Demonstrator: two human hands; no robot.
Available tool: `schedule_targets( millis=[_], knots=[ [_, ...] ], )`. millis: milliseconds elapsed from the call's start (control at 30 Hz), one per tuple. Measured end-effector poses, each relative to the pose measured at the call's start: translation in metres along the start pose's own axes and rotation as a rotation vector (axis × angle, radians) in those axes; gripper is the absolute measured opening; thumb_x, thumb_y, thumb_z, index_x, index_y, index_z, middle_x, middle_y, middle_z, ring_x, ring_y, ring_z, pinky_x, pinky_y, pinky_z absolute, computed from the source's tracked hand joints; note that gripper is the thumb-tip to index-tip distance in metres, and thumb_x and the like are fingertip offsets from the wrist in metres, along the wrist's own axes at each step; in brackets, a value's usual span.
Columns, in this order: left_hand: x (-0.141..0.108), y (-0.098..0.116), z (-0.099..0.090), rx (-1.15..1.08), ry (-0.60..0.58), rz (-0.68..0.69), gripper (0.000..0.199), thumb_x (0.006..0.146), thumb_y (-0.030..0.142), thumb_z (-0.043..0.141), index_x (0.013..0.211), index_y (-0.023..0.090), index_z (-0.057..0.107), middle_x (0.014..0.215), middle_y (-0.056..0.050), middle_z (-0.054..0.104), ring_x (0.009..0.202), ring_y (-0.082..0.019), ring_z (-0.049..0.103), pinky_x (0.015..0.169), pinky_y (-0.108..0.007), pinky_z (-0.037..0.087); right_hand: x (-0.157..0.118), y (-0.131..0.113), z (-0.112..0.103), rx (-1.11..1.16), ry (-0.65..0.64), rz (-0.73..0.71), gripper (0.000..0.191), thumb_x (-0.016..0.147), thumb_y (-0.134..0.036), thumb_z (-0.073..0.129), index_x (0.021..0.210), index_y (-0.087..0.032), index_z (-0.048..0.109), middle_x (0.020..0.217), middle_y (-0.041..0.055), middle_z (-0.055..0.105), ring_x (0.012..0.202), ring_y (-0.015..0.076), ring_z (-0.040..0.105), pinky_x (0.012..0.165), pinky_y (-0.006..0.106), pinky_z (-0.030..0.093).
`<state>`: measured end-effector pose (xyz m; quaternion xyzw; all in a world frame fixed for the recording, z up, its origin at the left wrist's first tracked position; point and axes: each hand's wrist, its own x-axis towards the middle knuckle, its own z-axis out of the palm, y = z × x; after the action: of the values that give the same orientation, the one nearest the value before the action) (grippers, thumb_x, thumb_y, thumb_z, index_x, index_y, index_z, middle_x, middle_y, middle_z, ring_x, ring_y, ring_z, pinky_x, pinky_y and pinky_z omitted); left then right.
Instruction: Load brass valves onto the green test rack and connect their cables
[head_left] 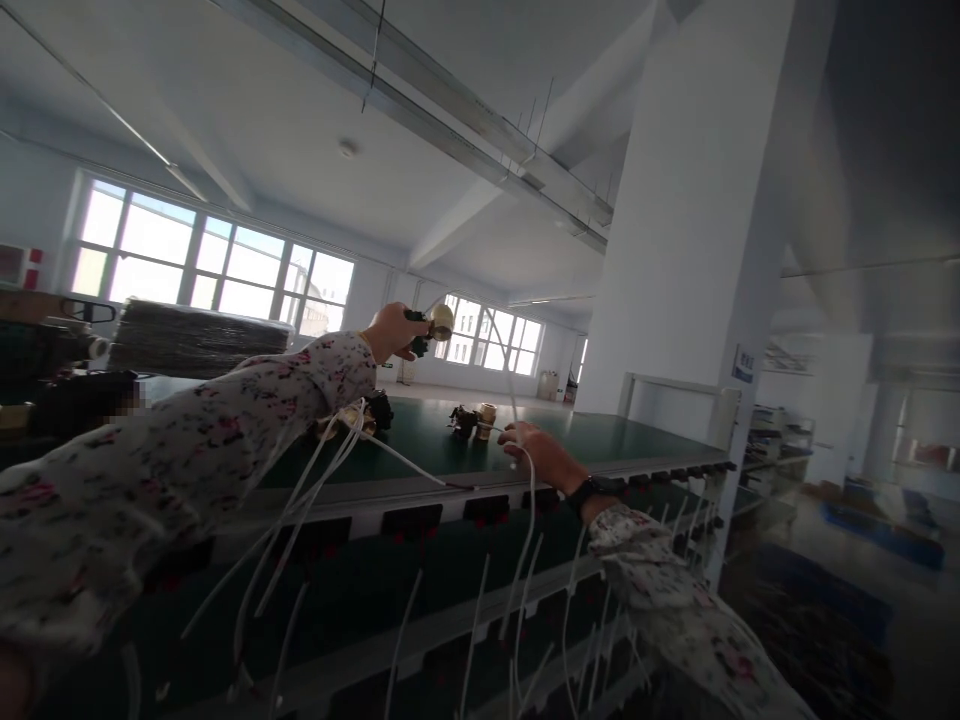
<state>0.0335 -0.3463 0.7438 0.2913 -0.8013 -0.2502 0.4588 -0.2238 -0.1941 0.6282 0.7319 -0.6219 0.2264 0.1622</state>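
Note:
Raised above the bench, my left hand (391, 332) is closed round a brass fitting with a dark body (441, 322); its round end faces right. A thin white cable (513, 385) arcs from near this fitting down to my right hand. My right hand (546, 458) hangs over the front edge of the bench, its fingers closed on the cable. Just left of those fingers another brass fitting with a black part (472, 422) lies on the green bench top (420, 455). Under my left forearm are more brass fittings (352, 420) with several white cables, partly hidden by the sleeve.
Black clips (411, 520) line the bench's front rail, and white cables (472, 630) dangle below it. A white frame (679, 385) stands at the bench's right end, by a thick pillar (682, 200). Wrapped stacked goods (199, 340) are at the left, with shelves (776, 430) to the right.

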Motion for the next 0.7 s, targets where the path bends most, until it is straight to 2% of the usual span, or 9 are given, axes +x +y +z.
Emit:
schedule_targets(
  millis=[67,167,233,300,367,467,533,600,700],
  knots=[
    [-0.009,-0.005,0.004,0.071,-0.119,-0.017,0.048,0.074,0.031,0.059,0.111,0.004,0.044,0.098,-0.020,0.060,0.059,-0.017,0.061,0.047,-0.026,0.053,-0.004,0.013,-0.006,0.077,-0.022,0.052,0.026,0.087,-0.028,0.043,0.098,-0.018,0.066,0.096,0.0089,0.066,0.096,0.0227,0.058,0.088,0.038,0.043],
    [-0.026,-0.010,0.024,0.195,-0.304,-0.006,0.047,0.066,0.027,0.064,0.105,0.004,0.052,0.090,-0.017,0.063,0.053,-0.020,0.061,0.041,-0.028,0.051,-0.010,0.028,-0.017,0.145,-0.059,0.088,0.029,0.083,-0.017,0.042,0.104,-0.017,0.063,0.100,0.0085,0.066,0.092,0.0196,0.062,0.083,0.034,0.047],
    [-0.036,-0.013,0.039,0.257,-0.393,0.014,0.045,0.063,0.025,0.065,0.102,0.005,0.055,0.086,-0.015,0.064,0.052,-0.021,0.061,0.040,-0.028,0.050,-0.015,0.038,-0.032,0.258,-0.081,0.219,0.036,0.076,-0.011,0.047,0.108,-0.019,0.061,0.102,0.0085,0.066,0.085,0.0188,0.064,0.078,0.033,0.049],
    [-0.044,-0.016,0.052,0.318,-0.448,0.036,0.048,0.061,0.026,0.065,0.104,0.006,0.056,0.088,-0.015,0.065,0.054,-0.022,0.062,0.040,-0.028,0.050,-0.016,0.046,-0.049,0.381,0.004,0.416,0.041,0.076,-0.012,0.046,0.116,-0.018,0.056,0.103,0.0120,0.065,0.080,0.0196,0.065,0.076,0.037,0.050],
    [-0.049,-0.019,0.059,0.380,-0.475,0.054,0.049,0.062,0.029,0.064,0.104,0.004,0.056,0.089,-0.017,0.065,0.055,-0.024,0.062,0.040,-0.029,0.049,-0.008,0.047,-0.060,0.444,0.161,0.537,0.043,0.084,-0.020,0.039,0.126,-0.014,0.045,0.110,0.0174,0.061,0.090,0.0221,0.062,0.083,0.042,0.046],
    [-0.052,-0.023,0.062,0.464,-0.518,0.077,0.053,0.066,0.037,0.060,0.104,0.000,0.057,0.091,-0.022,0.064,0.058,-0.027,0.063,0.045,-0.032,0.050,0.022,0.035,-0.051,0.464,0.220,0.473,0.051,0.087,-0.035,0.040,0.133,-0.014,0.034,0.124,0.0185,0.051,0.111,0.0227,0.051,0.094,0.041,0.039],
    [-0.052,-0.024,0.054,0.491,-0.574,0.108,0.067,0.068,0.044,0.060,0.117,0.001,0.050,0.102,-0.022,0.061,0.068,-0.028,0.064,0.054,-0.034,0.052,0.046,0.023,-0.028,0.521,0.127,0.428,0.057,0.079,-0.041,0.056,0.129,-0.018,0.041,0.123,0.0160,0.052,0.111,0.0232,0.051,0.093,0.038,0.041],
    [-0.050,-0.024,0.035,0.542,-0.619,0.219,0.080,0.069,0.051,0.059,0.132,0.006,0.036,0.116,-0.020,0.056,0.091,-0.030,0.060,0.074,-0.036,0.051,0.065,0.013,-0.003,0.581,0.018,0.404,0.053,0.075,-0.042,0.063,0.120,-0.019,0.050,0.115,0.0136,0.059,0.102,0.0230,0.057,0.086,0.037,0.046],
    [-0.046,-0.029,-0.015,0.692,-0.536,0.399,0.079,0.075,0.055,0.052,0.137,0.012,0.028,0.132,-0.016,0.045,0.119,-0.031,0.041,0.098,-0.042,0.034,0.079,0.009,0.022,0.633,-0.052,0.373,0.043,0.080,-0.044,0.054,0.114,-0.018,0.054,0.104,0.0093,0.063,0.089,0.0187,0.061,0.077,0.033,0.050]
  ],
)
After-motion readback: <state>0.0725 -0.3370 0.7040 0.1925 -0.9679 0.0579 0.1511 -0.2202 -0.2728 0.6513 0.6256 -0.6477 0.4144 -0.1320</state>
